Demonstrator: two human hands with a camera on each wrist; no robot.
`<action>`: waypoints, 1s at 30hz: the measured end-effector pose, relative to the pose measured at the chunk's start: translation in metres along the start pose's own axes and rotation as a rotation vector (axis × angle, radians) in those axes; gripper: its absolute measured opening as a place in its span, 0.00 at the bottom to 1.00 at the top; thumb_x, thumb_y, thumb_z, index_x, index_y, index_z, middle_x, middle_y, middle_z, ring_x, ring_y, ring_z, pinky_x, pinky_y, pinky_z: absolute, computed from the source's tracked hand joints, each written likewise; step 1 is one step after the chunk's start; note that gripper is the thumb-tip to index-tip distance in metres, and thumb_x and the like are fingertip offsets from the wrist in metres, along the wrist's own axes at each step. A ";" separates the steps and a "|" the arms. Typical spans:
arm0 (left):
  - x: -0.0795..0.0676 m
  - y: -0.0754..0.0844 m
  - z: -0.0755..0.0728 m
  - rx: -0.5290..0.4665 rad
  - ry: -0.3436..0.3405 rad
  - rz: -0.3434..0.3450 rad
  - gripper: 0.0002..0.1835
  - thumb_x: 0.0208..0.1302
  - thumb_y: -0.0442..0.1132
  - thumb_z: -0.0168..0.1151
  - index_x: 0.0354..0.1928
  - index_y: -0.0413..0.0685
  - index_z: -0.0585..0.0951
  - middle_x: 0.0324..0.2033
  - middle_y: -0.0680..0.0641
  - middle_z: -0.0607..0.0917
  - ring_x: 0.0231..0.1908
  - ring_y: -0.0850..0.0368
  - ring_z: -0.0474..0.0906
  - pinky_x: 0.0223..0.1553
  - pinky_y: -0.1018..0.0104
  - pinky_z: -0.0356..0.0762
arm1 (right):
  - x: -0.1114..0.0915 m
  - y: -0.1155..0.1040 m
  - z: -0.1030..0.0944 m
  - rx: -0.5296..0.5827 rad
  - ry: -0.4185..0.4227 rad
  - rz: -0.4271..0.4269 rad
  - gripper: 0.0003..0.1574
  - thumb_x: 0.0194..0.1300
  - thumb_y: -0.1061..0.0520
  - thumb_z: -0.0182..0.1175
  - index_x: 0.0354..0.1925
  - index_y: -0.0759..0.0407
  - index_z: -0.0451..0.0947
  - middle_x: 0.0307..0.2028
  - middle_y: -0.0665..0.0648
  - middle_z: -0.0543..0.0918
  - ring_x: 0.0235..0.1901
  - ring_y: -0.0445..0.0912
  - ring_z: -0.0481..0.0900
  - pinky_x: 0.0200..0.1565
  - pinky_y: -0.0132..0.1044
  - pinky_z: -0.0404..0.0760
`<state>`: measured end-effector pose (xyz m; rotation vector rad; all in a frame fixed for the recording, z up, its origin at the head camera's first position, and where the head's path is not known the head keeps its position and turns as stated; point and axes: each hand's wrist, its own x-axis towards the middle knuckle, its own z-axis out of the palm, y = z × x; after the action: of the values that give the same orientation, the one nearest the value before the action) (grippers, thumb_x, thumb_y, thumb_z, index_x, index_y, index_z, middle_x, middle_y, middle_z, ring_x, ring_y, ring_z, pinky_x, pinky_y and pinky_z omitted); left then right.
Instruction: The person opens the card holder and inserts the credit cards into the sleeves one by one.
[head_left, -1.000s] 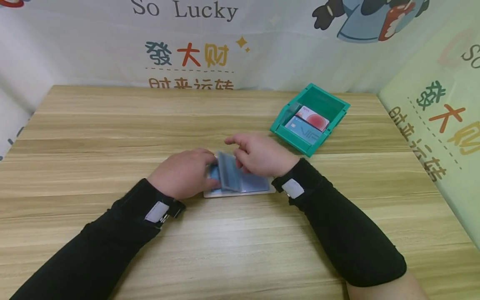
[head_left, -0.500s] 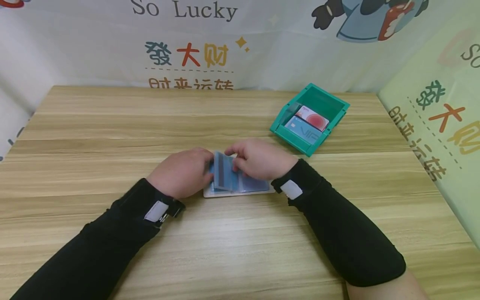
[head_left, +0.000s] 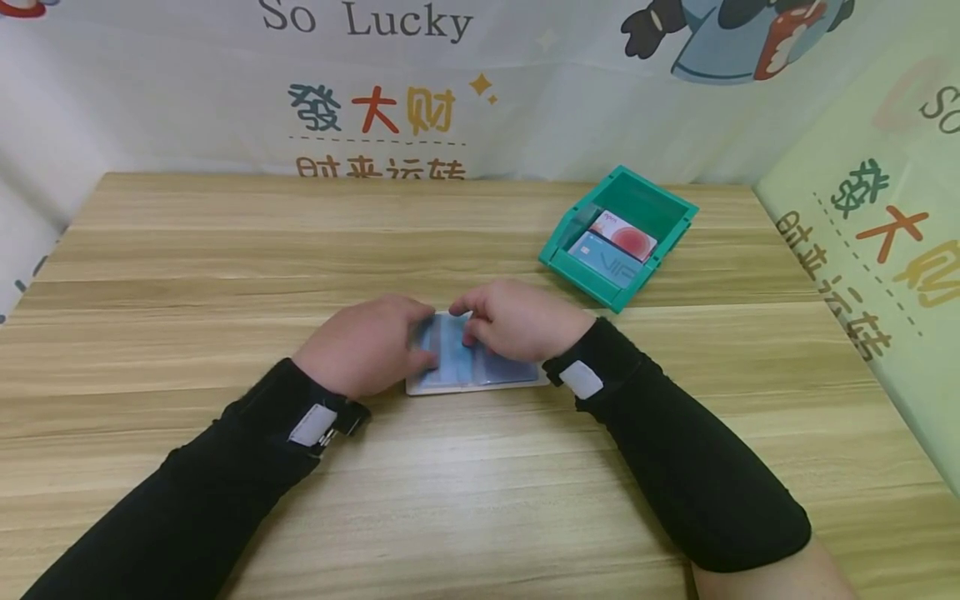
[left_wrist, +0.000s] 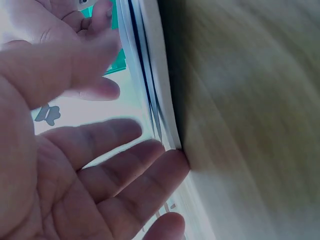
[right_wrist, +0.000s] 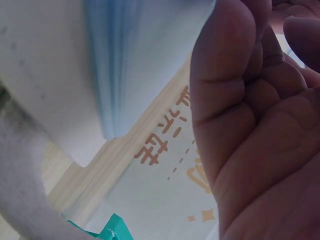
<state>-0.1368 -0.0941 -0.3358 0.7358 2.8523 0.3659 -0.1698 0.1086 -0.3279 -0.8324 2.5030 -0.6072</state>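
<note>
A white cloth [head_left: 525, 125] printed with "So Lucky" and colourful characters is hanging behind the wood-grain worktop [head_left: 480, 483]. In front of you, a card holder [head_left: 513, 372] is lying spread out on that worktop, its blue-tinted clear sleeves [head_left: 453, 360] showing between your hands. Your left hand [head_left: 363, 346] is resting at its left side with the grip apart: in the left wrist view, fingertips are touching the holder's edge while the blurred thumb is reaching across. Your right hand [head_left: 528, 321] is leaning over the sleeves, index finger extending and other fingers curling under; you cannot tell whether that grip is pinching a sleeve. Beyond it, towards your right, a green box [head_left: 641, 196] is holding a pink card [head_left: 628, 236] and a blue card [head_left: 602, 257] marked "VIP".
</note>
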 end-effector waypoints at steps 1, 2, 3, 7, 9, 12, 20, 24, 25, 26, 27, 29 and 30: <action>-0.001 0.000 0.000 0.010 -0.006 0.009 0.32 0.58 0.53 0.63 0.59 0.41 0.74 0.53 0.44 0.77 0.48 0.53 0.72 0.51 0.51 0.73 | 0.000 0.000 0.000 -0.007 0.002 -0.003 0.20 0.70 0.56 0.50 0.58 0.54 0.73 0.35 0.45 0.82 0.37 0.39 0.73 0.42 0.35 0.74; -0.001 0.000 0.000 0.020 -0.010 0.017 0.33 0.56 0.54 0.64 0.58 0.41 0.75 0.54 0.43 0.77 0.48 0.52 0.72 0.51 0.51 0.73 | 0.001 0.000 0.001 -0.013 0.003 -0.002 0.20 0.69 0.56 0.50 0.58 0.53 0.73 0.35 0.44 0.81 0.37 0.39 0.72 0.42 0.35 0.74; -0.002 0.000 0.000 0.028 -0.017 0.021 0.34 0.55 0.55 0.65 0.58 0.41 0.75 0.54 0.43 0.76 0.49 0.51 0.72 0.51 0.51 0.73 | 0.001 0.000 0.001 -0.014 0.004 -0.002 0.20 0.69 0.56 0.50 0.58 0.53 0.74 0.36 0.45 0.81 0.37 0.39 0.72 0.41 0.35 0.74; -0.003 0.000 -0.001 0.060 -0.037 0.024 0.36 0.53 0.57 0.66 0.58 0.40 0.75 0.58 0.40 0.73 0.53 0.47 0.70 0.52 0.49 0.72 | 0.001 0.000 0.000 -0.014 0.026 0.002 0.21 0.69 0.53 0.52 0.59 0.52 0.73 0.37 0.46 0.80 0.35 0.39 0.73 0.38 0.34 0.75; -0.003 0.001 -0.001 0.060 -0.042 0.019 0.36 0.53 0.57 0.67 0.58 0.40 0.75 0.58 0.40 0.73 0.52 0.47 0.71 0.52 0.49 0.72 | 0.000 0.003 -0.003 -0.012 0.085 0.008 0.21 0.68 0.52 0.53 0.58 0.53 0.73 0.35 0.46 0.79 0.32 0.39 0.74 0.34 0.34 0.76; -0.003 0.002 0.000 0.052 -0.043 0.007 0.36 0.52 0.57 0.68 0.58 0.40 0.75 0.58 0.40 0.74 0.51 0.48 0.71 0.52 0.49 0.72 | -0.003 0.011 -0.014 -0.013 0.244 0.056 0.20 0.67 0.50 0.55 0.55 0.54 0.74 0.31 0.47 0.79 0.26 0.41 0.74 0.28 0.36 0.76; -0.003 0.003 0.001 0.058 -0.046 0.010 0.36 0.52 0.56 0.68 0.57 0.40 0.76 0.58 0.40 0.73 0.52 0.48 0.71 0.53 0.50 0.71 | -0.018 0.052 -0.050 -0.115 0.627 0.307 0.18 0.66 0.51 0.56 0.50 0.60 0.77 0.37 0.55 0.80 0.35 0.47 0.73 0.38 0.43 0.76; -0.002 0.003 0.001 0.057 -0.044 0.014 0.36 0.52 0.56 0.68 0.57 0.40 0.76 0.58 0.41 0.73 0.52 0.48 0.70 0.54 0.50 0.71 | -0.025 0.073 -0.059 -0.202 0.662 0.407 0.18 0.65 0.53 0.56 0.50 0.61 0.78 0.43 0.60 0.80 0.42 0.54 0.73 0.44 0.50 0.74; -0.002 0.003 0.002 0.059 -0.044 0.017 0.36 0.52 0.56 0.68 0.57 0.40 0.76 0.58 0.41 0.73 0.52 0.48 0.70 0.54 0.50 0.71 | -0.026 0.077 -0.059 -0.231 0.668 0.425 0.18 0.65 0.54 0.57 0.49 0.62 0.79 0.43 0.62 0.80 0.42 0.56 0.73 0.44 0.52 0.74; -0.002 0.002 0.002 0.060 -0.044 0.020 0.35 0.52 0.56 0.68 0.57 0.40 0.76 0.58 0.40 0.73 0.52 0.48 0.70 0.53 0.50 0.71 | -0.026 0.081 -0.060 -0.256 0.663 0.447 0.18 0.65 0.53 0.56 0.49 0.62 0.79 0.44 0.63 0.79 0.43 0.58 0.72 0.45 0.53 0.73; -0.002 0.002 0.002 0.061 -0.044 0.021 0.35 0.52 0.56 0.68 0.57 0.40 0.76 0.58 0.40 0.74 0.52 0.48 0.70 0.53 0.51 0.71 | -0.027 0.084 -0.061 -0.278 0.656 0.469 0.18 0.65 0.53 0.56 0.49 0.62 0.79 0.43 0.64 0.79 0.43 0.59 0.72 0.45 0.55 0.73; -0.002 0.002 0.001 0.064 -0.044 0.024 0.35 0.52 0.57 0.68 0.57 0.40 0.76 0.58 0.40 0.74 0.52 0.48 0.70 0.53 0.51 0.71 | -0.028 0.090 -0.061 -0.308 0.626 0.509 0.19 0.65 0.53 0.55 0.50 0.63 0.79 0.44 0.65 0.79 0.43 0.61 0.71 0.45 0.58 0.71; -0.002 0.003 0.001 0.064 -0.044 0.025 0.35 0.52 0.57 0.68 0.57 0.40 0.76 0.58 0.40 0.74 0.53 0.48 0.70 0.53 0.51 0.71 | -0.029 0.092 -0.061 -0.316 0.604 0.528 0.20 0.65 0.53 0.55 0.51 0.64 0.78 0.44 0.66 0.79 0.42 0.62 0.71 0.45 0.58 0.71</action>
<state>-0.1334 -0.0927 -0.3361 0.7821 2.8275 0.2596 -0.2221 0.2098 -0.3189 -0.0352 3.2440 -0.3053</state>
